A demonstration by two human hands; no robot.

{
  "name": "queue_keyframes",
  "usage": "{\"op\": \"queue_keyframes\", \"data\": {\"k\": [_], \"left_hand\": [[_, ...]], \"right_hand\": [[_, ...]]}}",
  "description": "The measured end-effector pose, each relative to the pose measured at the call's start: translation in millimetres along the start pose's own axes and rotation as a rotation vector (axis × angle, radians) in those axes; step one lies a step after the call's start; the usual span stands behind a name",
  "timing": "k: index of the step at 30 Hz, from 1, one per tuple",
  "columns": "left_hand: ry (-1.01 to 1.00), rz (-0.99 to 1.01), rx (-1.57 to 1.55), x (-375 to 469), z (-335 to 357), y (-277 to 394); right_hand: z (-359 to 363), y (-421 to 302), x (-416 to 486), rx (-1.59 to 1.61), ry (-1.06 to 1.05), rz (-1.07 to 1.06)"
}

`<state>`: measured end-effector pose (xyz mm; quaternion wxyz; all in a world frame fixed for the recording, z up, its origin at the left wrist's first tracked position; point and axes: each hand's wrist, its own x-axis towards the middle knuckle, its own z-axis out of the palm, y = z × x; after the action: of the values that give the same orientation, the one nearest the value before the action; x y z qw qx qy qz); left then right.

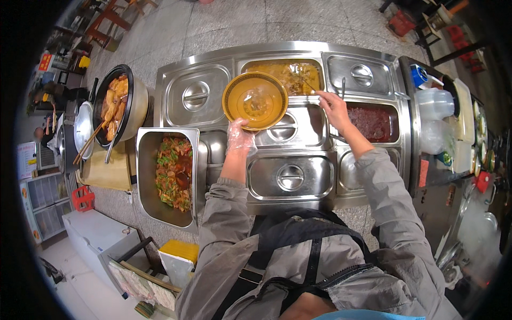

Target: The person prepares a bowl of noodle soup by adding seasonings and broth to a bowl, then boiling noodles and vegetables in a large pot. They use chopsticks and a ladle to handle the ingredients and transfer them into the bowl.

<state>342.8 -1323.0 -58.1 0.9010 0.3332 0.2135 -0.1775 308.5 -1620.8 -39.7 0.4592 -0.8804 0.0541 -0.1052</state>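
Note:
My left hand (240,138), in a clear plastic glove, grips the near rim of a yellow-brown bowl (256,102). A little clear liquid with small bits seems to lie in the bottom of the bowl. Bare, my right hand (334,112) pinches the end of a thin metal handle (309,85), which slants into a yellow-brown soup (294,72); whatever is on its lower end is hidden. The soup fills a steel pan, partly covered by the bowl. Just right of my right hand, a second pan holds a dark red food (368,120).
Lidded steel pans (290,176) surround the open ones. At left stand a deep pan of chopped vegetables in red sauce (176,176) and a pot of tofu-like pieces (116,100) with chopsticks (90,142). Plastic tubs (434,102) sit at right. A person (47,128) is far left.

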Motion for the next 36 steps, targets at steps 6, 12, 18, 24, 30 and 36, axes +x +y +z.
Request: {"op": "queue_keyframes", "data": {"k": [6,12,18,24,30,36], "left_hand": [[0.012,-0.031,0.001,-5.1,-8.1,6.9],[0.032,-0.009,-0.006,-2.0,-10.4,7.3],[0.018,-0.008,0.024,10.2,-6.3,3.6],[-0.016,-0.025,0.050,23.4,8.7,-7.6],[-0.058,-0.082,-0.052,24.2,27.1,-21.2],[-0.098,-0.085,-0.029,18.4,30.1,-21.3]], "right_hand": [[14.2,15.4,13.9,0.902,0.126,0.603],[-12.4,-1.0,19.8,1.002,0.142,0.612],[-40.3,-37.9,27.0,0.940,0.115,0.545],[-63.6,-83.3,23.8,0.877,0.071,0.475],[-53.4,-103.3,-3.2,0.698,-0.038,0.347],[-50.9,-104.7,-27.5,0.089,-0.109,-0.171]]}}
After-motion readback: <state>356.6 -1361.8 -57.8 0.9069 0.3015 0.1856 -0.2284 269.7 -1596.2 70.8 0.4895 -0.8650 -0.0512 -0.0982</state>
